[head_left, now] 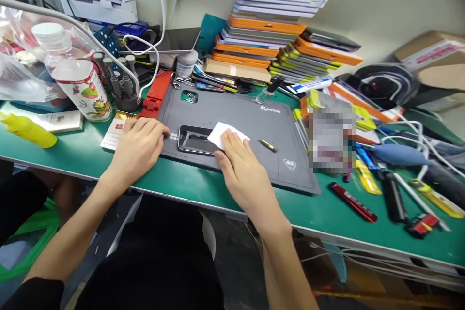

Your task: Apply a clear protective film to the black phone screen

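A black smartphone [194, 140] lies face up on the grey repair mat [232, 106], its glossy screen reflecting light. My right hand [245, 167] presses a white wipe [222, 134] onto the phone's right end. The fingers lie close together on top of the wipe, and the thumb sits at the phone's near edge. Left of the phone, my left hand [140, 143] rests at the mat's edge with its fingers curled in. Nothing shows in it, though its underside is hidden. Beside it lies a cigarette pack [112, 131], partly covered by the hand.
A small brass-coloured tool [268, 146] lies right of the wipe. Stacked flat boxes [261, 24] lean along the wall. A cup [85, 89] and a screwdriver holder [121, 92] stand at left. Knives, a red bar [353, 202] and cables crowd the right.
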The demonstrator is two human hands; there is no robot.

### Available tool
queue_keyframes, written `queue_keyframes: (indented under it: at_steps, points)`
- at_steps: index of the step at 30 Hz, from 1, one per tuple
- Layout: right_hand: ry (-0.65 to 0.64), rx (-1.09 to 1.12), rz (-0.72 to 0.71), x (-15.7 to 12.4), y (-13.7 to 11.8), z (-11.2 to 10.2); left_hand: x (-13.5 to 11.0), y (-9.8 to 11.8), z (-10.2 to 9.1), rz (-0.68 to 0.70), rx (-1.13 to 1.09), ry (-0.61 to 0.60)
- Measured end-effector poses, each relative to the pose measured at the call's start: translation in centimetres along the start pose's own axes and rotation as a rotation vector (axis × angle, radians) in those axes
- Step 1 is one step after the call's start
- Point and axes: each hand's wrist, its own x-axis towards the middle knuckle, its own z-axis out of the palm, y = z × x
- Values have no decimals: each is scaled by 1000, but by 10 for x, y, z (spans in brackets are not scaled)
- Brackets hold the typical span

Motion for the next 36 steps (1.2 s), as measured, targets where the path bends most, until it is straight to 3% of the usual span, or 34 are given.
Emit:
queue_keyframes:
  at_steps: [5,7,13,21,26,29,33,36]
  points:
    - [60,-99,-83,-46,-1,7,-1,3,-1,-21,-19,-40]
    - [84,-116,-85,-41,2,8,0,3,-2,-28,-37,-42]
    - [51,-118,-5,9,7,9,-1,1,-3,-17,-33,-30]
    - [266,-236,-127,-37,-4,29,-6,1,0,-15,-3,-16]
    - [82,-175,-46,12,4,24,-7,-1,0,-16,-15,-35]
    - [65,-147,-23,28,-2,24,-7,-2,0,-15,-21,-23]
    - [193,-156,-80,-8,-19,34,-7,-2,1,-6,-20,-6]
    - [185,-197,-165,-27,-27,37,-7,-2,1,1,-15,-11]
